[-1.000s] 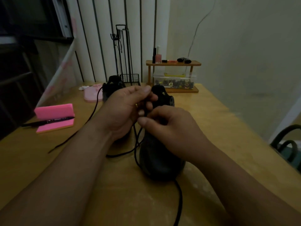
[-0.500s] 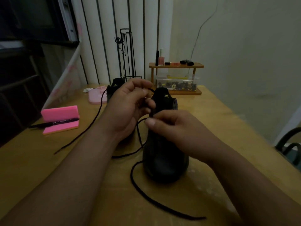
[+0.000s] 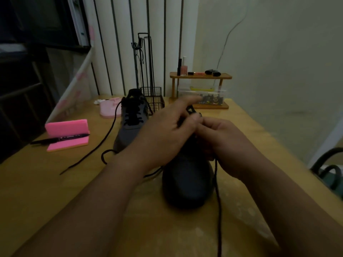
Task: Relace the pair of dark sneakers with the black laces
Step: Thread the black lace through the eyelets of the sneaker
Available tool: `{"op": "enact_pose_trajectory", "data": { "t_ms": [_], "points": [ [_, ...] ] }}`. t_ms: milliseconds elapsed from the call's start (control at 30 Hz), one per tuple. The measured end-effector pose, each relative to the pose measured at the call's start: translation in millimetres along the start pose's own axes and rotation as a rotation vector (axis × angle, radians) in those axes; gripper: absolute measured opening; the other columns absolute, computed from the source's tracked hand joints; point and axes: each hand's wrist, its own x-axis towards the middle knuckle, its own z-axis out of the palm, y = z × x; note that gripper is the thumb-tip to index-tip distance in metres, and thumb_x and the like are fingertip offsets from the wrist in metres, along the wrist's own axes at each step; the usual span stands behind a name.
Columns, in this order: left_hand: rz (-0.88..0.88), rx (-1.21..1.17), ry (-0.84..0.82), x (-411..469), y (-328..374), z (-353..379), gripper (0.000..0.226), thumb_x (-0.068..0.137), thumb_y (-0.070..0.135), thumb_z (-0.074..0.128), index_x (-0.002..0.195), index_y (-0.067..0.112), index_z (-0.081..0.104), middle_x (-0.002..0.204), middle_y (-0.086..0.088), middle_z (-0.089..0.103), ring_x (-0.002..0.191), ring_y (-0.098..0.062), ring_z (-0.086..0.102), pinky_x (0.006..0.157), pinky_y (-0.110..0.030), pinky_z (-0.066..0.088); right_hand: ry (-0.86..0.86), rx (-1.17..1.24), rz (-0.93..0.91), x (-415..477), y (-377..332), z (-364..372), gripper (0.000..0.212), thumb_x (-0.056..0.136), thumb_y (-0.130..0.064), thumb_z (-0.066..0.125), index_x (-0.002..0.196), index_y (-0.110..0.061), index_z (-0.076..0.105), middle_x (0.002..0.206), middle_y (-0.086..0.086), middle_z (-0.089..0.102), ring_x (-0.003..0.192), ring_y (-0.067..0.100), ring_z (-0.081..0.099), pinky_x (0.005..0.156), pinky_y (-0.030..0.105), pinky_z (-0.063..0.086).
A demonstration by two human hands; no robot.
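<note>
While both hands crowd the tongue of the near sneaker, which stands mid-desk with its toe toward me, the black lace has changed the most. Half a second ago its free end lay in a curve on the desk in front of the toe; now it drops from under the right hand down the toe's right side and out of the bottom of the view. I read that as slack drawn through an eyelet, so this shoe is partway laced. The right hand's fingers are curled and pinch the lace high by the tongue. The left hand has shifted right and uncovered the far sneaker, whose crossings look done. Its thumb meets the right hand's fingertips, but its fingers are blurred and I cannot tell what they pinch. A trailing lace runs from the far sneaker leftward across the desk. For room, the desk's right edge lies near the right forearm, with a chair beyond it. A wire basket and a wooden rack close off the back. The pink block and marker sit well left, and bare desk lies left of the toe.
</note>
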Motion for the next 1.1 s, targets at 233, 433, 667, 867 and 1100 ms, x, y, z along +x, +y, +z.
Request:
{"op": "enact_pose_trajectory", "data": {
  "t_ms": [233,433,667,867,1100],
  "points": [
    [-0.148,0.11,0.129,1.0,-33.7,-31.5,0.027,0.089,0.036,0.063,0.071,0.02,0.051,0.086,0.001,0.05,0.075,-0.011,0.048,0.07,-0.034,0.045,0.116,-0.033,0.058,3.9,3.1,-32.6,0.025,0.106,-0.028,0.055,0.107,-0.016,0.077,0.066,-0.003,0.044,0.054,0.011,0.035,0.048,0.025,0.03],
    [-0.062,0.187,0.053,-0.5,-18.7,-19.7,0.045,0.089,0.051,0.05,0.131,0.032,0.054,0.123,0.015,0.052,0.115,-0.009,0.053,0.102,-0.047,0.049,0.081,-0.444,-0.159,0.5,1.8,-8.7,0.019,0.106,-0.029,0.057,0.102,-0.026,0.075,0.072,-0.024,0.067,0.064,-0.009,0.06,0.055,0.008,0.043],
    [-0.057,0.061,-0.078,-1.0,-14.8,-12.0,0.031,0.098,0.054,0.057,0.124,0.037,0.058,0.092,0.01,0.064,0.087,-0.003,0.064,0.075,-0.037,0.058,0.072,-0.408,-0.187,1.7,6.2,-0.6,0.02,0.106,-0.03,0.056,0.104,-0.022,0.075,0.071,-0.022,0.066,0.065,-0.007,0.061,0.055,0.01,0.043],
    [-0.064,0.101,-0.187,-1.7,-18.0,-15.6,0.007,0.098,0.038,0.067,0.102,0.032,0.066,0.09,0.011,0.066,0.084,-0.005,0.063,0.074,-0.041,0.056,0.065,-0.324,-0.143,2.3,10.0,-4.3,0.024,0.108,-0.026,0.055,0.1,-0.014,0.074,0.056,-0.024,0.058,0.053,-0.008,0.055,0.048,0.008,0.038],
    [-0.227,0.359,-0.173,-1.9,-32.2,-42.9,0.016,0.088,0.045,0.063,0.083,0.03,0.058,0.094,0.008,0.058,0.092,-0.012,0.056,0.077,-0.035,0.043,0.147,-0.359,-0.096,5.5,10.4,-21.6,0.019,0.104,-0.03,0.059,0.096,-0.02,0.073,0.067,-0.023,0.065,0.057,-0.008,0.057,0.052,0.011,0.043]
  ]
}}
